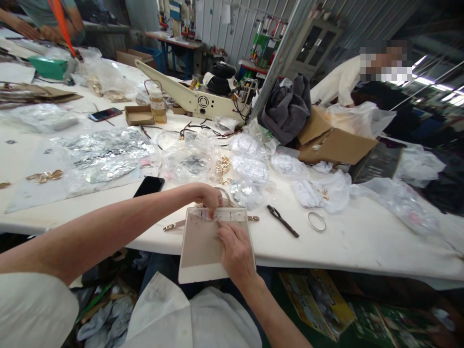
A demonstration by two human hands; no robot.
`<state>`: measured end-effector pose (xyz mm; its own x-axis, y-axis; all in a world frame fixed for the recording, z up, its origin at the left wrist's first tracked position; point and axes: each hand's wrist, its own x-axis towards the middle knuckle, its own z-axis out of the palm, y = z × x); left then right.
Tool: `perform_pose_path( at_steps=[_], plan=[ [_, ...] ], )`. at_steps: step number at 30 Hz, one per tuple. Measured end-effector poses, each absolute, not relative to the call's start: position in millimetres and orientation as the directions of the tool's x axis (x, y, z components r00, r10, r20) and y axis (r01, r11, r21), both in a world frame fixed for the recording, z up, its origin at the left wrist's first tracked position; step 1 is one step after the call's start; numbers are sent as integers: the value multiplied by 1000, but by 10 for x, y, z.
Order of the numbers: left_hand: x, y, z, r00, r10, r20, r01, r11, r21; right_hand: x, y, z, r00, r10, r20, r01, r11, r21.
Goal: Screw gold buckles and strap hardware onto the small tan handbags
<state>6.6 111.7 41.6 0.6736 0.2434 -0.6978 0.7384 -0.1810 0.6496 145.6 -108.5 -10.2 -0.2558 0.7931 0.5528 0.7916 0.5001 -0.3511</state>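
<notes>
A flat beige bag panel [206, 241] with pale top and bottom bands lies at the table's front edge and overhangs it. A narrow strap [176, 225] with metal buckle ends shows on both sides of it. My left hand [209, 197] reaches over the panel's top edge, its fingers bent and closed at the marked pale strip. My right hand [236, 249] rests on the panel's right half, fingers together and curled, fingertips at the strip close to my left fingers. Anything small between the right fingertips is hidden.
A black tool with a slot [282, 221] and a metal ring [316, 221] lie to the right. Beyond are a black phone [149, 186], gold hardware [222, 166], plastic bags [250, 162], a cream machine [213, 104] and a cardboard box [333, 140]. Other people work at the back.
</notes>
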Motion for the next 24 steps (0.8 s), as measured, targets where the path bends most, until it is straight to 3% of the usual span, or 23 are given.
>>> perform_pose_path(
  at_steps=[10,19,24],
  plan=[
    [46,1167,359,695,178,-697,719,-175,673,1417,-1067,-180,-153,851,502,777,418,-470],
    [70,1089,386,692,250,-677,722,-241,649,1523,-1108,-265,-111,841,530,684,452,-572],
    [24,1098,409,701,227,-676,713,-215,667,1541,-1044,-235,-116,834,540,755,427,-497]
  ],
)
